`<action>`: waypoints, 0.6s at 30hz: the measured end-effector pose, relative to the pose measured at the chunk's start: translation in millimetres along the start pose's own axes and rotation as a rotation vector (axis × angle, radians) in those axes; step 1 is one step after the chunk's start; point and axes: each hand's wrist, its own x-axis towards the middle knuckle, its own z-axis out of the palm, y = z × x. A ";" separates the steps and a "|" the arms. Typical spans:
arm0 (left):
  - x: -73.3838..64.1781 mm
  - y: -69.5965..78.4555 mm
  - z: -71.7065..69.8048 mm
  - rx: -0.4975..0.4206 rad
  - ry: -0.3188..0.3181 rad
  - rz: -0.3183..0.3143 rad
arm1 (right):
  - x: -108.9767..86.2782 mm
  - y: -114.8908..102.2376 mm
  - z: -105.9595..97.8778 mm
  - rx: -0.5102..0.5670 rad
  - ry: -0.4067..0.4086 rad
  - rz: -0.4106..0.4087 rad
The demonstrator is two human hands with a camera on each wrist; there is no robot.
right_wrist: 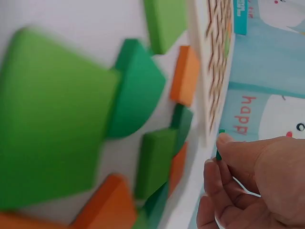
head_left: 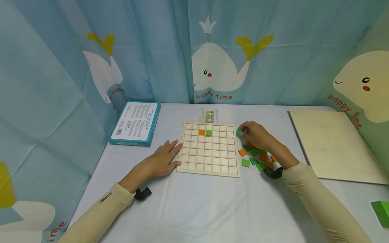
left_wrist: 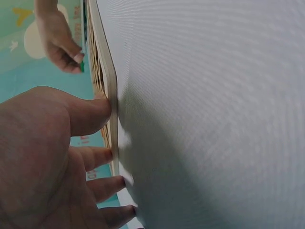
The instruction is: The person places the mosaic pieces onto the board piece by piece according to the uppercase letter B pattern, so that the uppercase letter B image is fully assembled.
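Note:
A wooden grid board point(head_left: 209, 152) lies mid-table, with an orange square tile point(head_left: 202, 132) and a light green square tile point(head_left: 208, 133) side by side in its upper rows. My left hand point(head_left: 164, 158) rests at the board's left edge, fingers spread and thumb against the rim. Just off the board's upper right corner, my right hand point(head_left: 255, 134) pinches a dark green tile point(head_left: 239, 132) between thumb and fingertips. Below that hand lies a loose scatter of orange and green tiles point(head_left: 254, 152), some square and some with a curved side, partly hidden by the wrist.
Behind the board lies a printed pattern card point(head_left: 209, 115). A teal-edged box point(head_left: 135, 124) sits at the back left. On the right is a large pale wooden panel point(head_left: 337, 145), and a green block point(head_left: 381, 212) shows at the right edge. Whale-print curtains point(head_left: 164, 50) surround the table.

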 end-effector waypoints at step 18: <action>-0.4 -1.1 0.9 0.003 -0.001 -0.002 | 32.2 -56.0 31.9 0.047 -0.054 -0.126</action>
